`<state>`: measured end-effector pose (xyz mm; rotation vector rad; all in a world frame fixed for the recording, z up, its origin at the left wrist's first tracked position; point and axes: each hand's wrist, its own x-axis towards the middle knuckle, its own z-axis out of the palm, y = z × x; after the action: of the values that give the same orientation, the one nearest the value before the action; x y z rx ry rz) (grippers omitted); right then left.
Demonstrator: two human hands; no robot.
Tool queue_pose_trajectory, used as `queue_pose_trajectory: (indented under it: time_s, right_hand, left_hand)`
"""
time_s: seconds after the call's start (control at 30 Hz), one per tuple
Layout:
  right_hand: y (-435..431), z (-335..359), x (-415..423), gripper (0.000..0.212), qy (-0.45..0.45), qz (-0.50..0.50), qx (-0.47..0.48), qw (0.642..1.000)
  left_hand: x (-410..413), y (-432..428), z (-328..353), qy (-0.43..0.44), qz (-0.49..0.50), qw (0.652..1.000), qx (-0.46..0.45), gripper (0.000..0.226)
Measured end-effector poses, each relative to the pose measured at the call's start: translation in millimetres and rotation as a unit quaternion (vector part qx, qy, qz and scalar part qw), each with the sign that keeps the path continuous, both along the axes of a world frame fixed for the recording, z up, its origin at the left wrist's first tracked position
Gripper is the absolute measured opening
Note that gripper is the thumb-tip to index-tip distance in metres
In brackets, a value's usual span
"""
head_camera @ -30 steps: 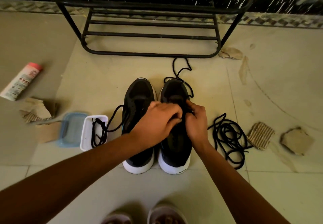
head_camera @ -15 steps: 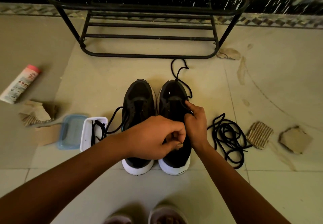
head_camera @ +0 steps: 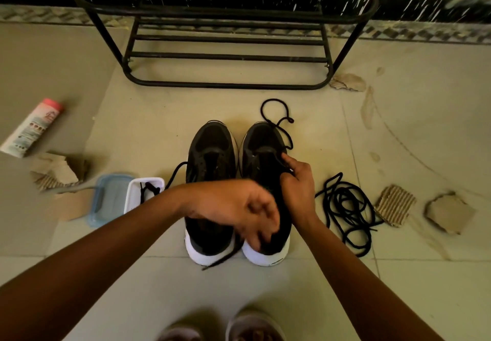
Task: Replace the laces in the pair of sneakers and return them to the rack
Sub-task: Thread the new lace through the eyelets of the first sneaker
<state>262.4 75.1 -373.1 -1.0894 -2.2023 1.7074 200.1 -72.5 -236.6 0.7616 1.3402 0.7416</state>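
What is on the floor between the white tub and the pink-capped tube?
In the head view, a clear blue lid lies beside the white tub, then torn cardboard pieces, then bare floor up to the tube.

Both hands (head_camera: 265, 202) forward, fingers curled

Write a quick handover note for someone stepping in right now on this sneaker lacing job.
Left hand: blurred over the heels, seemingly pulling a lace end; grip unclear.
Right hand: pinching the lace at the right sneaker.
Both sneakers sit side by side on the floor before the rack. Loose laces lie to the right; another sits in the white tub.
Lacing unfinished. Left: finish lacing, then rack both.
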Motion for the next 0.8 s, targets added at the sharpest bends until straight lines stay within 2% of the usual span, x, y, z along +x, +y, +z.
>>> queue_pose_trajectory:
  time_s: [0.03,0.07,0.13,0.17,0.2,0.23,0.3,0.43,0.63,0.8]
  right_hand:
    - [0.4,-0.8,-0.3,0.064,0.002,0.002,-0.004,1.000]
    - [1.1,-1.6,-0.2,0.064,0.004,0.005,-0.011,1.000]
    - [2.2,0.6,0.0,0.063,0.005,0.011,-0.018,1.000]
    - [2.7,1.3,0.3,0.063,0.003,0.014,-0.018,1.000]
    - [2.7,1.5,0.6,0.063,0.004,0.015,-0.020,1.000]
    - [2.7,2.9,0.5,0.063,0.005,0.014,-0.023,1.000]
    - [2.8,3.4,0.7,0.063,0.004,0.010,-0.030,0.999]
    - [2.5,3.1,0.7,0.065,0.005,0.009,-0.033,0.999]
    - [1.1,1.6,1.6,0.069,-0.006,0.008,-0.017,1.000]
    - [0.0,8.4,1.4,0.063,0.010,0.003,-0.025,1.000]
  left_hand:
    - [-3.0,5.9,-4.9,0.103,0.063,0.992,0.024,0.006]
    - [-6.6,12.6,-10.9,0.216,0.129,0.966,0.054,0.005]
    - [-15.6,25.9,-21.2,0.433,0.217,0.871,0.083,0.005]
    - [-19.3,31.5,-25.2,0.522,0.217,0.822,0.072,0.009]
    - [-22.8,36.4,-31.1,0.586,0.190,0.786,0.050,0.014]
    - [-25.2,41.3,-37.3,0.623,0.151,0.767,0.024,0.020]
    - [-26.6,49.1,-44.8,0.640,0.112,0.760,-0.014,0.027]
    - [-24.4,59.1,-50.7,0.626,0.138,0.767,-0.031,0.029]
    - [-24.8,63.2,-57.3,0.596,0.170,0.784,-0.028,0.017]
    - [-15.6,48.1,-52.3,0.585,0.157,0.796,0.010,0.013]
